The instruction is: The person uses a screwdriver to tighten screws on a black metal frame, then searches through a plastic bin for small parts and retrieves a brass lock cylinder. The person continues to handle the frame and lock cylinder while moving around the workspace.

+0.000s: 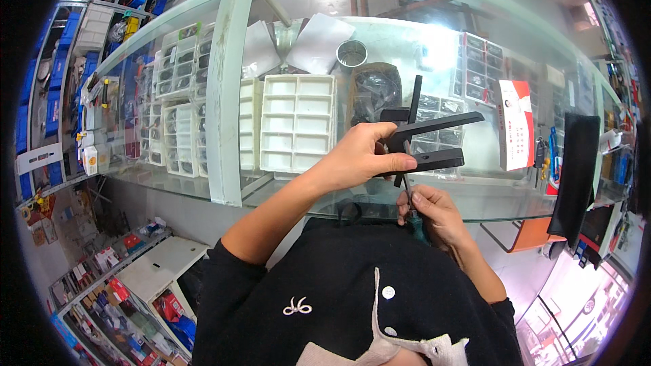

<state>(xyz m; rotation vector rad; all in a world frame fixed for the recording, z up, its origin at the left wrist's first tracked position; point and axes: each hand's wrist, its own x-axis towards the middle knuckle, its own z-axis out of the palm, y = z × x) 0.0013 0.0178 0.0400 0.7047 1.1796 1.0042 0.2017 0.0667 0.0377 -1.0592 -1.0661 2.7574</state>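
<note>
My left hand (361,154) is closed around a black bracket-like piece (444,124) with several flat arms, held up over the glass counter. Its thumb presses on the lower arm, which has a small hole. My right hand (437,209) grips a screwdriver (418,228) by its dark green handle, close to my body. The thin metal shaft points up to the middle of the black piece. Where the tip meets the piece is hidden.
Beneath the glass counter (380,193) sit a white compartment tray (299,122), several boxes of dark parts and a round metal tin (352,53). A red-and-white box (515,125) stands to the right, near a long black padded strip (575,176). Stocked shelves (61,95) line the left.
</note>
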